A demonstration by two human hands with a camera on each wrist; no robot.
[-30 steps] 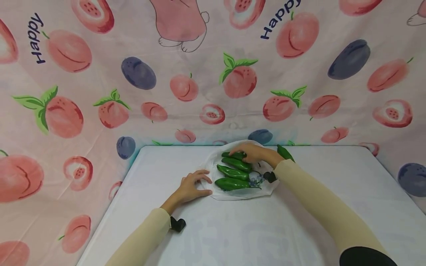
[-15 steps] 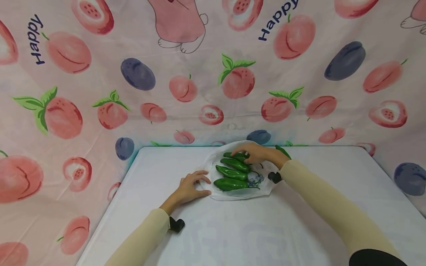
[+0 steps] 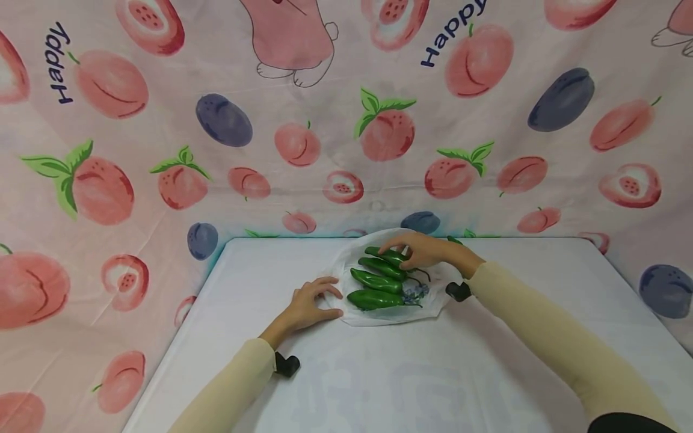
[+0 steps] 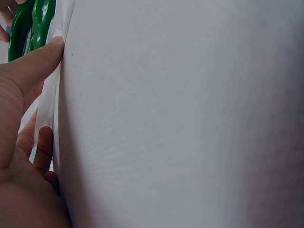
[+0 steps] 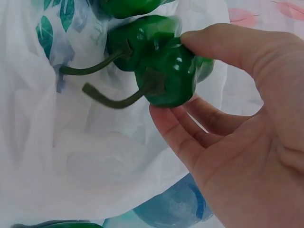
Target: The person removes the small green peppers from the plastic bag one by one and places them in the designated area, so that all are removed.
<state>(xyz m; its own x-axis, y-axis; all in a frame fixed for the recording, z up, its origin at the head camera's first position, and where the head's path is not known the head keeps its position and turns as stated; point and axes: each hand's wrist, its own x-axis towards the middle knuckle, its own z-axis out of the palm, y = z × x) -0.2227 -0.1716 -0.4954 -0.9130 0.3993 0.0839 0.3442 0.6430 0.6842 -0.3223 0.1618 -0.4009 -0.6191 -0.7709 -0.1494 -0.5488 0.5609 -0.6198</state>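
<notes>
Several glossy green peppers (image 3: 375, 299) lie side by side on an open white plastic bag (image 3: 433, 307) in the head view. My right hand (image 3: 417, 249) pinches the farthest green pepper (image 3: 391, 255). In the right wrist view its thumb lies on top of that pepper (image 5: 175, 71) and its fingers are beneath, near the curved stem. At the bag's left edge my left hand (image 3: 311, 305) holds the rim, thumb and fingers bent and spread along it. The left wrist view shows the thumb (image 4: 40, 59) on the plastic; part of the fingers is hidden.
Another green pepper (image 3: 453, 240) lies outside the bag behind the right wrist, mostly hidden. Under everything is a white table (image 3: 346, 379). A fruit-printed cloth (image 3: 325, 108) hangs beyond its far edge.
My right hand has shifted a little to the right, and the farthest pepper has slid slightly right and tilted with it. My left hand stays at the bag's edge.
</notes>
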